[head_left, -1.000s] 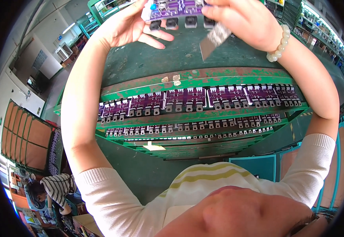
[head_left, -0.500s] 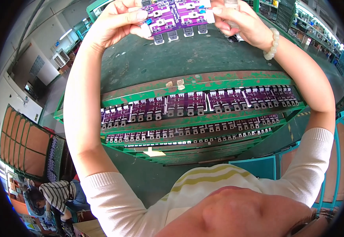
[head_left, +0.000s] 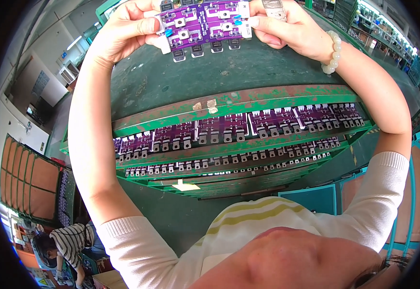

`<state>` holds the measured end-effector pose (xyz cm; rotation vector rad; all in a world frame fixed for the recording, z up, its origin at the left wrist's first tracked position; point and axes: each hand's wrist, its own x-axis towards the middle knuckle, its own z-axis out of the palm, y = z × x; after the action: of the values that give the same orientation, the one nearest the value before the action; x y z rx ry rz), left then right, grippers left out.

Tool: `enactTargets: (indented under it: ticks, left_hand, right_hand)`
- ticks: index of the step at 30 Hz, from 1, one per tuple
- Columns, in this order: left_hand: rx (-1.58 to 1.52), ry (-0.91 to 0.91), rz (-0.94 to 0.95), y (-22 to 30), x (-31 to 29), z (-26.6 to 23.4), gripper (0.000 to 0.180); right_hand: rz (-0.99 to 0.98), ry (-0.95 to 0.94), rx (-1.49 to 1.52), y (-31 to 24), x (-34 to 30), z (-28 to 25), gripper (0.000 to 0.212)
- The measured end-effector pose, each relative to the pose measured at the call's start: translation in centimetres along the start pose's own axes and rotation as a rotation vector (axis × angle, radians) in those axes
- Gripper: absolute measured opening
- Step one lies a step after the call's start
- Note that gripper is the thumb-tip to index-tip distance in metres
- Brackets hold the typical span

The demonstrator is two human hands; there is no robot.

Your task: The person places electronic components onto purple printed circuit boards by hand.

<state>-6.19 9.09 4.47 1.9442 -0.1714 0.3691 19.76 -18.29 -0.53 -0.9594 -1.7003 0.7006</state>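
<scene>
A purple circuit board (head_left: 203, 23) is held up over the green top surface of a rack, near the upper edge of the view. Black tabbed components stick out along its near and far long sides, and white connectors sit at its short ends. My left hand (head_left: 132, 30) pinches the left end, thumb on top. My right hand (head_left: 287, 28) grips the right end between thumb and fingers; a pale, clear block-like thing (head_left: 274, 9) shows at its fingers, its kind unclear. A pale bead bracelet (head_left: 333, 53) circles my right wrist.
Under the top, the green metal rack (head_left: 229, 100) has several shelves filled with rows of similar purple boards (head_left: 219, 129). A yellow paper tag (head_left: 186, 185) hangs at a lower shelf. At lower left a person in a striped shirt (head_left: 72, 243) bends forward beside another rack (head_left: 29, 178).
Both hands have shifted the circuit board a little to the left and slightly nearer. The grip at both ends stays the same.
</scene>
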Motion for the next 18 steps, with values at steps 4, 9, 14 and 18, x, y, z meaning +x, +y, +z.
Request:
enactTargets:
  ticks: [4, 9, 14, 18]
  left_hand:
    - [-0.142, 0.009, 0.030, 0.2, 1.5, 3.3, 0.045]
    - [-0.239, -0.036, -0.026, 0.6, 1.5, 3.8, 0.053]
    - [-0.411, -0.833, 0.503, -2.1, 5.3, 1.8, 0.053]
    - [-0.217, -0.039, -0.083, 0.6, 2.1, 4.0, 0.046]
  right_hand:
    - [-0.013, 0.021, -0.023, -0.2, -1.1, -0.3, 0.005]
    - [0.046, 0.054, -0.056, -0.5, -1.1, -0.1, 0.008]
    - [0.025, 0.019, -0.079, -0.6, -0.6, 0.3, 0.010]
    - [0.025, 0.053, -0.083, -0.8, -1.5, -0.2, 0.010]
